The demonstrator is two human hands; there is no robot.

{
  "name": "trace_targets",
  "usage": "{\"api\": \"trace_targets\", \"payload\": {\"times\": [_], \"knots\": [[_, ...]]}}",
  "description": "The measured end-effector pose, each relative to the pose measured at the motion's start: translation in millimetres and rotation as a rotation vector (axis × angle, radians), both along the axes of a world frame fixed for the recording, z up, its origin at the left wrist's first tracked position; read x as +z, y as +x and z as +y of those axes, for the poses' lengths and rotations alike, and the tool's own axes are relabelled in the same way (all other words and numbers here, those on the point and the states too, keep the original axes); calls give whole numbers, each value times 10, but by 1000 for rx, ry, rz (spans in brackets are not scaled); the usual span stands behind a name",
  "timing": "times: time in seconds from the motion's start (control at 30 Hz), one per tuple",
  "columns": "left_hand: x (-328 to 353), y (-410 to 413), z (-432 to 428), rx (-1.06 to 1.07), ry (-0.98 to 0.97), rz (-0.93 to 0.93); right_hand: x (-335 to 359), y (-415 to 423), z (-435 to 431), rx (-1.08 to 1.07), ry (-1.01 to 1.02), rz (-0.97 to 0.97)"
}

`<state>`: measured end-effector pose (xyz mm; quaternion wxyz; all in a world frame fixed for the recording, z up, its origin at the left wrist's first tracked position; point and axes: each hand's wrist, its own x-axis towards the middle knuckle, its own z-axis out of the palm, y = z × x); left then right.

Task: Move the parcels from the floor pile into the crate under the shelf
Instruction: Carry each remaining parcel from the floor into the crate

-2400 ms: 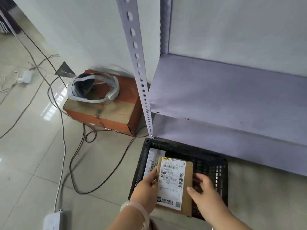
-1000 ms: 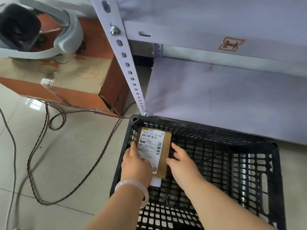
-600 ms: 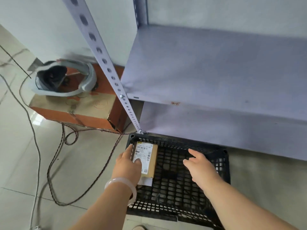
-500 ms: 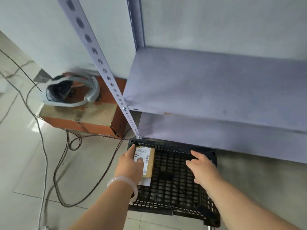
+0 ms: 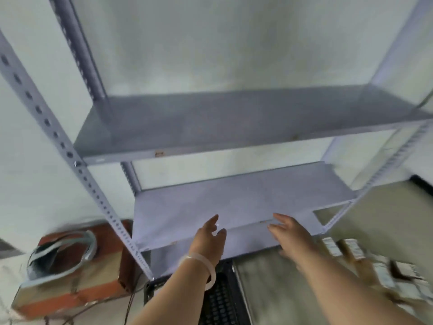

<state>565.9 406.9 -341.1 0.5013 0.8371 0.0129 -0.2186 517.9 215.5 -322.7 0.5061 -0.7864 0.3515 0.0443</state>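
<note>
The picture is blurry, as if the head is moving fast. Both hands are up in front of the shelf [image 5: 234, 202] and both are empty. The left hand [image 5: 208, 238] is at about 6 o'clock in the view, with its fingers spread loose and open, holding nothing. A pale bangle [image 5: 201, 266] sits on that wrist. The right hand [image 5: 290, 233] is at about 5 o'clock, just to the right of the left one, flat and open too, with fingers pointing toward 11 o'clock. The two hands are near each other but not touching.

The black crate [image 5: 220, 299] is on the floor at 6 o'clock, right under the low shelf board. The left arm covers much of it, so only part of its holey bottom and a bit of its rim show. What is inside it cannot be seen here.

The parcels [image 5: 351, 249] lie in a pile on the floor at about 4 o'clock, to the right of the right arm. They look brown with white labels, but they are too smeared to count.

At 8 o'clock an orange box [image 5: 70, 289] sits on the floor beside the shelf post [image 5: 70, 156]. A grey headset [image 5: 63, 254] rests on top of the box. Thin wires [image 5: 100, 306] run along the floor at 7 o'clock, by the box
</note>
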Motion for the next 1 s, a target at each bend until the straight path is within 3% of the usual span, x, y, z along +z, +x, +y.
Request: {"api": "trace_targets", "payload": {"times": [0.2,0.37,0.63,1.0], "knots": [[1196,-325,-936,-300,-62,-206,1291,-872,-677,-276,-22,-169],[1853,-777,-1837,-525,-77,-356,1817,-1691,-1265,-448,-88,-265],[2195,-1617,-3315,-799,-76,-425,1941,-2824,-2230,-754,-28,-334],[2160,-2434,-5043,-908,-75,-432,1773,-3972,-3886,-922,-64,-344]]}}
